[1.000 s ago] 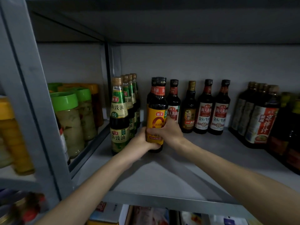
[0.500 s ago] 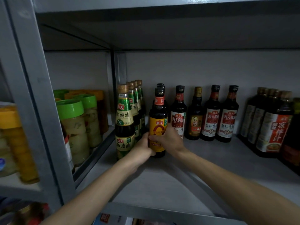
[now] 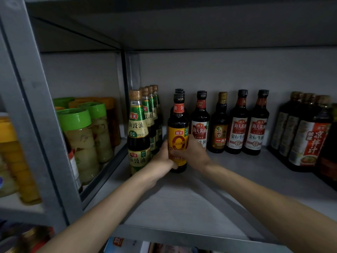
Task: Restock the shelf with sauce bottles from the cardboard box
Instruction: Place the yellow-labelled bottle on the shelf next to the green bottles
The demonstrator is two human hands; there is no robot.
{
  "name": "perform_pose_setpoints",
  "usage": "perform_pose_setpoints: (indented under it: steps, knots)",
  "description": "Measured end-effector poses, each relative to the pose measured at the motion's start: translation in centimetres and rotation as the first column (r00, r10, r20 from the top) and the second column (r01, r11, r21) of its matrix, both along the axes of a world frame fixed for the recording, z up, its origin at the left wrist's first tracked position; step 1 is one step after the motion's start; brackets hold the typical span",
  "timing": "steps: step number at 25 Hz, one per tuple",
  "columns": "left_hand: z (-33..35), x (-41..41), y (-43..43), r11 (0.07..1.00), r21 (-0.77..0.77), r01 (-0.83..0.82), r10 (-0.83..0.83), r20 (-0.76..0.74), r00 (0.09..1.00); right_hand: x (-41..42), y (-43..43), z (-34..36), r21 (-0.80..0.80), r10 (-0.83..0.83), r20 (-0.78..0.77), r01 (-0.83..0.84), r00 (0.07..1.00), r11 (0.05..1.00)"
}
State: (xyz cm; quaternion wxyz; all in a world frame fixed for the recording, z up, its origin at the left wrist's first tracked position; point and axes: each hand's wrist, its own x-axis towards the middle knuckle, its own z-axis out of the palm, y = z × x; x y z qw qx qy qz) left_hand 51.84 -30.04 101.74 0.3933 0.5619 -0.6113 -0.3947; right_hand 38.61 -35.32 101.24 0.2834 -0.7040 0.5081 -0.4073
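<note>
A dark sauce bottle with a yellow label (image 3: 178,136) stands upright on the grey shelf (image 3: 191,201), in front of two like bottles in a row. My left hand (image 3: 161,161) wraps its lower left side and my right hand (image 3: 194,154) holds its right side. A row of green-labelled bottles (image 3: 138,132) stands just to the left. To the right stand a red-and-white labelled bottle (image 3: 200,121) and several more dark bottles (image 3: 238,123). The cardboard box is out of view.
Large dark bottles (image 3: 308,132) line the right end of the shelf. Green-lidded jars (image 3: 80,141) and yellow-lidded jars (image 3: 11,154) fill the neighbouring bay behind a grey upright post (image 3: 36,114). The shelf above hangs low. Packages (image 3: 127,245) show below the shelf's front edge.
Both hands have pushed the yellow-labelled bottle a little further back, in line with the bottles behind it. The view has tilted slightly up.
</note>
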Motion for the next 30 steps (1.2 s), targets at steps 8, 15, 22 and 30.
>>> perform_pose_setpoints:
  steps: [8, 15, 22, 30]
  knots:
    - [0.6, -0.7, -0.4, 0.999, 0.020, -0.028, 0.028, 0.004, 1.000, 0.5, 0.1, 0.2, -0.035, -0.032, 0.030, 0.033, 0.999, 0.999]
    - [0.9, -0.6, 0.1, 0.999, 0.023, -0.029, 0.029, 0.008, 1.000, 0.4, 0.1, 0.1, -0.045, -0.028, 0.033, 0.029, 0.999, 0.999]
    - [1.3, -0.6, 0.9, 0.999, 0.026, -0.028, 0.028, 0.009, 1.000, 0.4, 0.9, 0.3, -0.036, -0.039, 0.034, 0.040, 0.999, 0.999]
    - [0.6, -1.5, 5.4, 0.998, -0.037, -0.046, 0.051, 0.152, 0.987, -2.2, 5.5, 0.0, 0.099, -0.022, -0.019, 0.024, 1.000, 0.995]
